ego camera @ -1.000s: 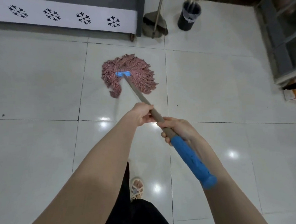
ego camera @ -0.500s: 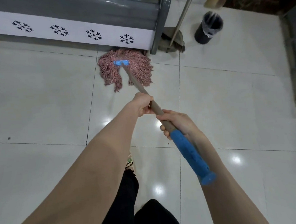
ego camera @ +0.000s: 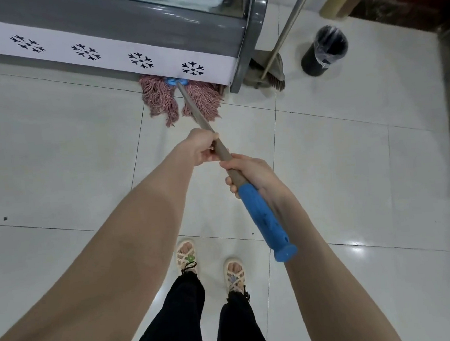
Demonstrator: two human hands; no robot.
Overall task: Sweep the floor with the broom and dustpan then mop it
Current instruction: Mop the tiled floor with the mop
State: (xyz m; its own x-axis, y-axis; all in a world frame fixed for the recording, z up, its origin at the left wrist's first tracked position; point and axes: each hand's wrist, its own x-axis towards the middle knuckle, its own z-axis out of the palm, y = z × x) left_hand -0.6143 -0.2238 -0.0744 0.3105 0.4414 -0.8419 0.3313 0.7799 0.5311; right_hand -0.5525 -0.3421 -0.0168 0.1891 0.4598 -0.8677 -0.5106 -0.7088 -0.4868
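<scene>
While partly under the cabinet [ego camera: 107, 29], pink stringy mop [ego camera: 160, 100], blue collar [ego camera: 176, 81].

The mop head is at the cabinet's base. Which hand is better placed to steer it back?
Probably the left hand: it grips the shaft nearer the mop head, so it guides it more directly. The right hand holds higher, by the blue grip.

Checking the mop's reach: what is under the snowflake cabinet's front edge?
The mop head, partly under the cabinet; pink strands and blue clamp show at its edge. Further beneath is hidden.
</scene>
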